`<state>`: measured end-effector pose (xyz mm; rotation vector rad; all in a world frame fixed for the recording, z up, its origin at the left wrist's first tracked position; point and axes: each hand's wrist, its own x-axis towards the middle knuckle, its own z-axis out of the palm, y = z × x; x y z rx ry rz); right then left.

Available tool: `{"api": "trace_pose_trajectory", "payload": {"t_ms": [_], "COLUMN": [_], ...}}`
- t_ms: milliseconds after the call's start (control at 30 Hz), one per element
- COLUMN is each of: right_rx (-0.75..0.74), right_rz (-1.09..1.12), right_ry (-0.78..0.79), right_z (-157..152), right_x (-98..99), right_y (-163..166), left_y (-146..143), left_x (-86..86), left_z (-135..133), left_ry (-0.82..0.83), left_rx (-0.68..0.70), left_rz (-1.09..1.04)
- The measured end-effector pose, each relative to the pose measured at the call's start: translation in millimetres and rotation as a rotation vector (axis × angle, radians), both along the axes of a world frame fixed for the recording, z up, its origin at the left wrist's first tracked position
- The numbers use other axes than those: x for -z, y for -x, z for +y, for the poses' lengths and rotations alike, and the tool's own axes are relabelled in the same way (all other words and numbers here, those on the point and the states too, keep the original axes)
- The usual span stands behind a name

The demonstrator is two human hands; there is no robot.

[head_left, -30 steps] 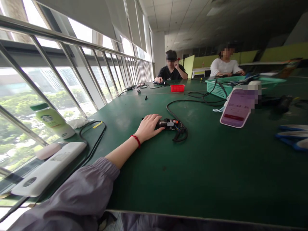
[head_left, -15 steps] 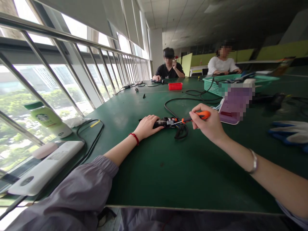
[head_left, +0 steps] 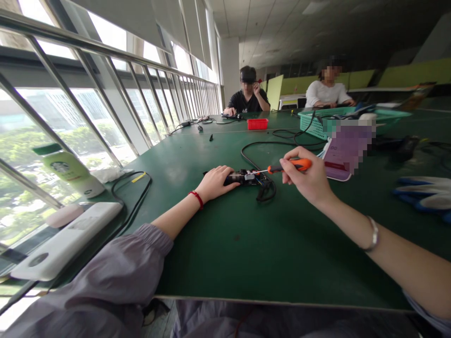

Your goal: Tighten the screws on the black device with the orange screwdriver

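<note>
The right hand (head_left: 308, 180) has risen slightly at centre frame above the green table (head_left: 246, 244), fingers pinching an orange-handled screwdriver (head_left: 291, 165) whose tip meets the small electronic assembly (head_left: 251, 178). The left hand (head_left: 214, 183), fingers together, curls over its left end. At left, a bottle (head_left: 68, 171) shows the Starbucks logo.

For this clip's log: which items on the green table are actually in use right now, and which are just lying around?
In use: left hand holding down the small black device; right hand gripping the orange screwdriver, tip at the device.
Lying about: drink bottle, white power strip, phone, blue gloves, red tray, green basket.
</note>
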<state>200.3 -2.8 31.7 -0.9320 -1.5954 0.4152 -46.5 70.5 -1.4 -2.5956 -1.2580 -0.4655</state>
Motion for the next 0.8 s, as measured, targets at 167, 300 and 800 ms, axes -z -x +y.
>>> {"api": "trace_pose_trajectory", "payload": {"t_ms": [167,300,800], "right_rx": [-0.043,-0.068,-0.022], "right_rz": [-0.037,-0.099,-0.046], "right_ry": [0.012,0.029,0.018], "right_z": [1.0,0.5,1.5], "right_x": [3.0,4.4,5.2], "right_y": [-0.4,0.6,0.5], "left_y": [-0.2,-0.4,0.3], "left_x": [0.3,0.2,0.8], "left_z": [-0.6,-0.2,0.8], "left_ry": [0.0,0.003,0.01], "left_rx": [0.0,0.003,0.0], "left_rz": [0.005,0.003,0.005]}}
